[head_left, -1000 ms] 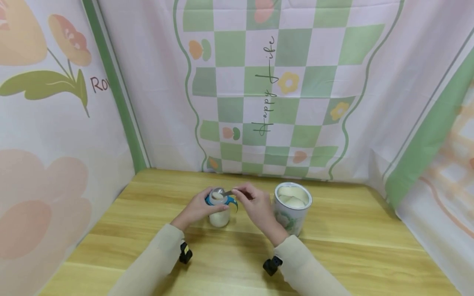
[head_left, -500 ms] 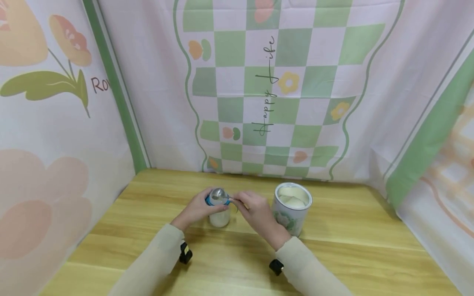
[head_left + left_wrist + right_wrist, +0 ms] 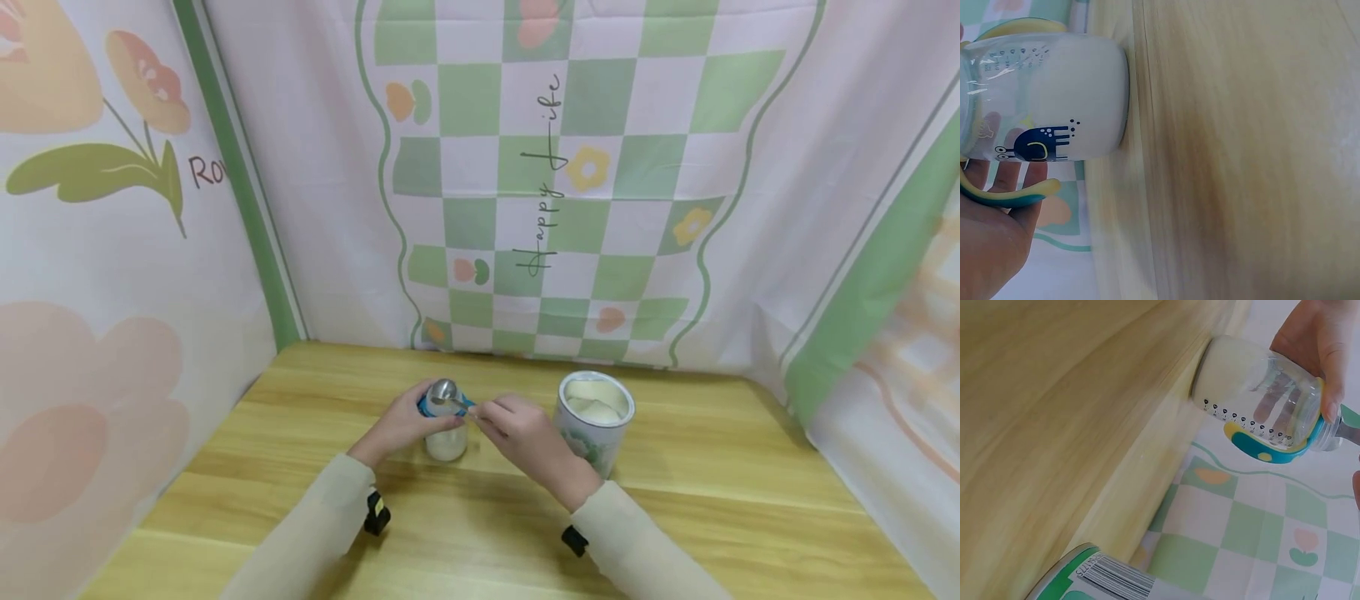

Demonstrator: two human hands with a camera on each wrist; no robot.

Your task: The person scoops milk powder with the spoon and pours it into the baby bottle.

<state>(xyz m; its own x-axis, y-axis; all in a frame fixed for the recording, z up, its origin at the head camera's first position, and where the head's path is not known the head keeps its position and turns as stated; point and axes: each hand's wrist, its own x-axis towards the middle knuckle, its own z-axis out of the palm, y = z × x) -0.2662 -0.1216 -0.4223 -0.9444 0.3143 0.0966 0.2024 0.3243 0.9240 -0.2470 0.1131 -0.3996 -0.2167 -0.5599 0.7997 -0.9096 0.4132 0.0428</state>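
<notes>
A clear baby bottle (image 3: 447, 446) with blue side handles stands upright on the table. My left hand (image 3: 401, 418) grips it around the neck. White contents fill its lower part, and a dark blue animal print marks the bottle (image 3: 1075, 94) in the left wrist view. Between thumb and fingers, my right hand (image 3: 527, 435) pinches the handle of a metal spoon (image 3: 444, 391). The spoon's bowl is over the bottle's mouth and shows bare metal. In the right wrist view, the spoon's handle (image 3: 1349, 432) is close to the bottle's neck, with the left hand (image 3: 1325, 347) behind.
Right of my right hand stands an open tin (image 3: 611, 437) with pale powder (image 3: 596, 408) inside. Its barcoded side (image 3: 1113, 578) shows in the right wrist view. Patterned cloth (image 3: 562, 208) hangs behind the wooden table (image 3: 712, 483) and at both sides.
White powder was visible in the spoon one second ago; its bowl now looks bare. My right hand has shifted slightly down and right. The left hand keeps its hold on the bottle.
</notes>
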